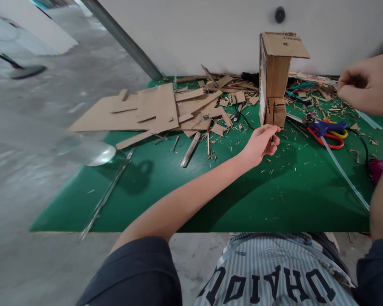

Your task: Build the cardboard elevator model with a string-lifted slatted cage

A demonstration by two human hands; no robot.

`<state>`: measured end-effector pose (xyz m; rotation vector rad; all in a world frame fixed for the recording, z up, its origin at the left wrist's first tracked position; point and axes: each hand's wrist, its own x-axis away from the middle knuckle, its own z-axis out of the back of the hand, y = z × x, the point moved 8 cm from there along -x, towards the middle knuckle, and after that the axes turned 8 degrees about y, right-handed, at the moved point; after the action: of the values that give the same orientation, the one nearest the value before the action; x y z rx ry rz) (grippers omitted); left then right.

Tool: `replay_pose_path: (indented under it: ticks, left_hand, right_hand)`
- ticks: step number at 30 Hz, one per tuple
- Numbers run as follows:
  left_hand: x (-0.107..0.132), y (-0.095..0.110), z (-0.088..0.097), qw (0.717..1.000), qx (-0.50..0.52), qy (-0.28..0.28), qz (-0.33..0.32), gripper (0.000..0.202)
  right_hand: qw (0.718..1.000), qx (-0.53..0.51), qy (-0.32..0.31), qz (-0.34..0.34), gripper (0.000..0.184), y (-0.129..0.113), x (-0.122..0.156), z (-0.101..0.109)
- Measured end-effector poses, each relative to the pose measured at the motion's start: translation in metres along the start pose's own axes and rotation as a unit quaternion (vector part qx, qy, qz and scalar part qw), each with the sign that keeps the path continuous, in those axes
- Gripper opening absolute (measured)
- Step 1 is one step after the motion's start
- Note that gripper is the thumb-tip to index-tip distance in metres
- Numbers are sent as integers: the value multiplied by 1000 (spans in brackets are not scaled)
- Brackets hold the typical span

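My left hand (264, 142) is closed, thumb against curled fingers, at the foot of an upright cardboard structure (278, 78). It pinches a thin dark strip (273, 114) that runs up the structure's small front block; whether this is a cord or a stick I cannot tell. The structure has tall walls and a flat top flap jutting to the right. At the right edge, my right hand (372, 87) is raised with its fingers curled in, apart from the structure. Anything inside those fingers is hidden.
Cardboard sheets (156, 106) and scraps cover the table's back left. Scissors (327, 131) with red, yellow and blue parts lie right of the structure, near a clear glue stick (344, 174). A magenta object (377, 170) sits by my right arm. A clear rod (108, 193) crosses the green table (185, 187).
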<state>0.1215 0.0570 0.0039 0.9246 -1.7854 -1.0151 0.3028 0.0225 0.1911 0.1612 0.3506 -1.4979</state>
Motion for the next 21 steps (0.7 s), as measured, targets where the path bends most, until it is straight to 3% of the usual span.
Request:
replay_pose_path:
  ticks: [4,7,9,12,15,21]
  left_hand:
    - [9,11,-8,997,-38,-37,-48,21]
    - [14,26,-11,992,-79,-58,-77,21]
    - [18,43,-12,987,-98,-70,-103,18]
    - [25,73,-6,982,-104,-52,-147,18]
    - [35,100,0,975,-87,-37,-199,21]
    - [51,126,4,957,-109,-47,-266,21]
  right_hand:
    - [992,57,-114,-23,32,6,-7,-46]
    - [970,12,-241,33,48,-16,-3,-93]
    - [946,-47,-311,78,40,-37,3,-119]
    - [939,-112,-299,129,17,-59,2,-135]
    - [956,-95,-247,129,22,-57,-4,-141]
    - [958,-96,-242,118,16,-51,-6,-143]
